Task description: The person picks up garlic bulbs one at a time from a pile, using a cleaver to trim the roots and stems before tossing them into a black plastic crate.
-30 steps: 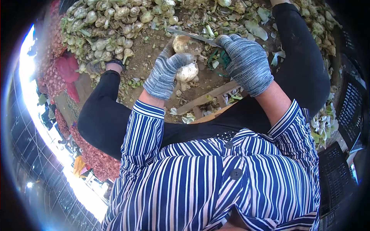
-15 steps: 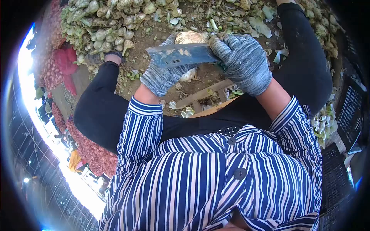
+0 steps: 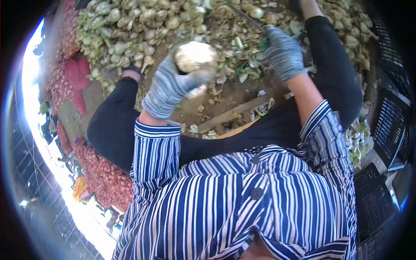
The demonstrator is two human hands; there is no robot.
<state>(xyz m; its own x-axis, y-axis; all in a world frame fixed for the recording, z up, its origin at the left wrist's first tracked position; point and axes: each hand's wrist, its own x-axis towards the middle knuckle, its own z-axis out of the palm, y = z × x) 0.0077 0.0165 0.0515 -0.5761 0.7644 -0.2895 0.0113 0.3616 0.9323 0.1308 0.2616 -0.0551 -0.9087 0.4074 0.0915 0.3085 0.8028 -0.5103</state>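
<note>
My left hand [image 3: 167, 86], in a grey knitted glove, is closed around a large pale onion-like bulb [image 3: 196, 56]. The bulb's top is bright and partly washed out by light, and the glove hides its lower left side. Off to the right, my gloved right hand [image 3: 282, 53] grips the handle of a broad-bladed knife [image 3: 245, 16]. Its blade points forward and left, seen almost edge-on and slightly blurred. Knife and bulb are apart. Most of the handle is hidden inside my right hand.
A heap of similar bulbs [image 3: 134, 26] lies ahead, with leaf scraps [image 3: 249, 71] strewn over the ground. A wooden slat [image 3: 234, 113] lies between my legs. Reddish filled mesh sacks [image 3: 104, 173] line the left, and black plastic crates [image 3: 390, 117] stand at the right.
My right hand has swung the knife up and away to the right, off the bulb. My left hand has moved slightly left with the bulb, whose pale top now shows fully.
</note>
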